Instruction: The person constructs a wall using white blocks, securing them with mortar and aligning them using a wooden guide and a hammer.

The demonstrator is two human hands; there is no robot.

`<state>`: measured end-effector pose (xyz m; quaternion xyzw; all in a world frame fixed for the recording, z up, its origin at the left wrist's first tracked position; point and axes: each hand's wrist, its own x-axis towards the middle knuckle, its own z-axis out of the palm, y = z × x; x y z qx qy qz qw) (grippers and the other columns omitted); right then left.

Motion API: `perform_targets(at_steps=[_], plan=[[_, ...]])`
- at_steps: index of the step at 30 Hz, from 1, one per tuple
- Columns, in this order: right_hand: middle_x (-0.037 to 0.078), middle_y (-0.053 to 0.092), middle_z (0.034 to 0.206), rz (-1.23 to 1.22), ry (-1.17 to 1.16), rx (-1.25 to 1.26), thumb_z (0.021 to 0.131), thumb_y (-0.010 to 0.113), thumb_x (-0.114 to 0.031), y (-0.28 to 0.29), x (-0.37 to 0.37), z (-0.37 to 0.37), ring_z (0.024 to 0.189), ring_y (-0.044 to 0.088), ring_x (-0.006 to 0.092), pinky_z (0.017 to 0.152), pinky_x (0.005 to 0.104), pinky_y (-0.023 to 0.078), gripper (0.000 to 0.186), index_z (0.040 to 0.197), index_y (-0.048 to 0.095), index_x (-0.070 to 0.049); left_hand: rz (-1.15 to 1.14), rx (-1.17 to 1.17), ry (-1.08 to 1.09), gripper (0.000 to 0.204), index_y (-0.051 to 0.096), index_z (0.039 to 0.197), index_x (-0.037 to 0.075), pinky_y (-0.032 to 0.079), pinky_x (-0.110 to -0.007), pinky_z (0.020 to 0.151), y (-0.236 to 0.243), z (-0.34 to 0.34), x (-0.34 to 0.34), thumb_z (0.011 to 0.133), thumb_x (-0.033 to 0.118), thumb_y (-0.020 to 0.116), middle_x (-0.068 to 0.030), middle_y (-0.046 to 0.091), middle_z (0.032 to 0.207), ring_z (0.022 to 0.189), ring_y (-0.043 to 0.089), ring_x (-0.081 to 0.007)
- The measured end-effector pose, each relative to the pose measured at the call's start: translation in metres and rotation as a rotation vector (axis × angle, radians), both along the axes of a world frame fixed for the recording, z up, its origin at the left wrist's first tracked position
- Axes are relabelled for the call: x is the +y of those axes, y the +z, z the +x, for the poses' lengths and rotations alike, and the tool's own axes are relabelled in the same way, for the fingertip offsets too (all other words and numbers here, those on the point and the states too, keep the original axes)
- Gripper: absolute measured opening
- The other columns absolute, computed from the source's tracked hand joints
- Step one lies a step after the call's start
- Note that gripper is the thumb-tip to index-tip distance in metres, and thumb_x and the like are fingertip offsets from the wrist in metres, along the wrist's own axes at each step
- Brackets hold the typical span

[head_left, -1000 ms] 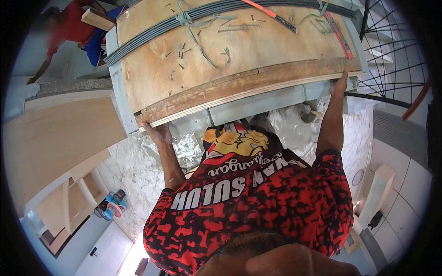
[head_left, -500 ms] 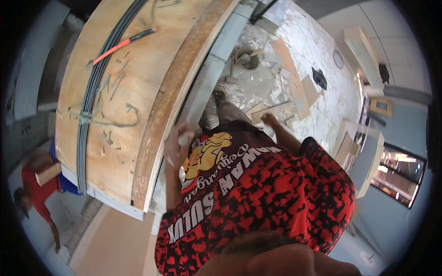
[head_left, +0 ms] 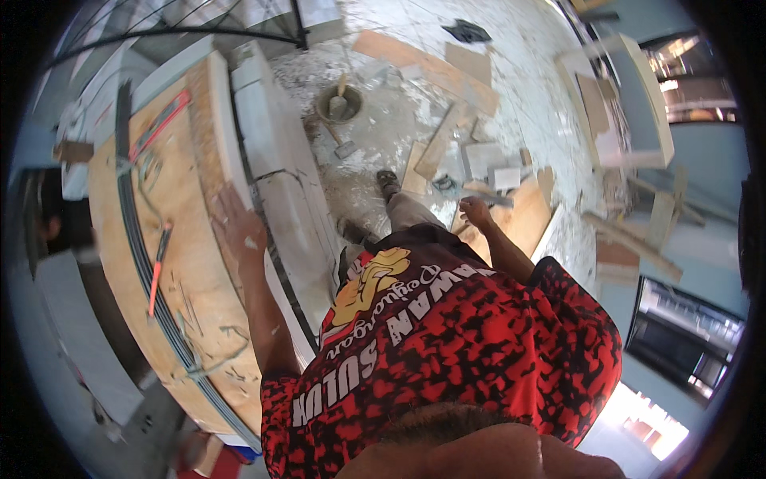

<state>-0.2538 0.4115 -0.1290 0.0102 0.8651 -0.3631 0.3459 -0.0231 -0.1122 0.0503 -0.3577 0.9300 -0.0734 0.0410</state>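
My left hand (head_left: 239, 225) lies open on the edge of a long plywood-topped work surface (head_left: 179, 263), its fingers spread on the wood. Along that top runs a bundle of thin grey rods (head_left: 137, 231), tied with green cord (head_left: 211, 367). An orange-handled, hammer-like tool (head_left: 159, 267) lies across the rods, and beyond it a long flat red tool (head_left: 162, 124). My right hand (head_left: 475, 214) hangs at my right side with curled fingers and nothing visible in them. It appears above loose boards on the floor.
Ahead on the floor stand a bucket (head_left: 333, 116) with a trowel (head_left: 339, 100) in it and a mallet (head_left: 344, 148). Wood pieces (head_left: 435, 152) lie to the right. Grey blocks (head_left: 291, 207) line the work surface. A black metal railing (head_left: 300, 24) stands far left.
My view has swung, and I have moved forward along the work surface. The left hand has gone from beside its edge onto the wood. More floor boards show around my right hand.
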Motion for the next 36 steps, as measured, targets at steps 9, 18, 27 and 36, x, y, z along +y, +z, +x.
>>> perform_targets(at_steps=[9, 18, 27, 36], plan=[[0.014, 0.064, 0.067, 0.102, 0.223, -0.026, 0.082, 0.057, -0.027, -0.084, 0.080, 0.030, 0.058, 0.063, 0.0245, 0.054, 0.0363, 0.051, 0.027, 0.078, 0.065, -0.001, -0.009, 0.242, -0.051, 0.073, 0.018, 0.153, 0.010, 0.020, -0.050, 0.115, -0.007, 0.000, -0.004, 0.094, 0.040, 0.049, -0.0145, 0.022, 0.157, 0.144, 0.022, -0.0329], [0.006, 0.061, 0.079, -0.042, 0.076, -0.045, 0.089, 0.059, -0.020, -0.120, 0.080, -0.171, 0.060, 0.059, 0.0175, 0.048, 0.0321, 0.048, 0.024, 0.108, 0.058, -0.006, 0.033, 0.384, -0.057, 0.069, 0.034, 0.142, -0.002, 0.024, -0.050, 0.113, -0.013, 0.001, -0.011, 0.094, 0.046, 0.046, -0.0247, 0.038, 0.144, 0.136, 0.032, -0.0421], [0.008, 0.063, 0.091, -0.247, -0.054, -0.155, 0.087, 0.055, -0.021, -0.080, 0.017, -0.351, 0.071, 0.061, 0.0187, 0.055, 0.0314, 0.051, 0.023, 0.105, 0.060, -0.008, 0.059, 0.054, 0.360, 0.072, 0.021, 0.152, 0.014, 0.017, -0.046, 0.117, 0.029, -0.025, 0.026, 0.090, 0.028, 0.055, -0.0045, 0.020, 0.158, 0.146, 0.018, -0.0240], [0.012, 0.064, 0.092, -0.189, 1.016, 0.448, 0.086, 0.060, -0.017, -0.143, 0.012, -0.275, 0.082, 0.064, 0.0279, 0.066, 0.0395, 0.053, 0.016, 0.095, 0.061, -0.004, -0.008, 0.269, 0.097, 0.063, 0.030, 0.147, 0.005, 0.024, -0.044, 0.116, 0.001, -0.029, -0.008, 0.093, 0.031, 0.050, -0.0153, 0.034, 0.150, 0.139, 0.030, -0.0333]])
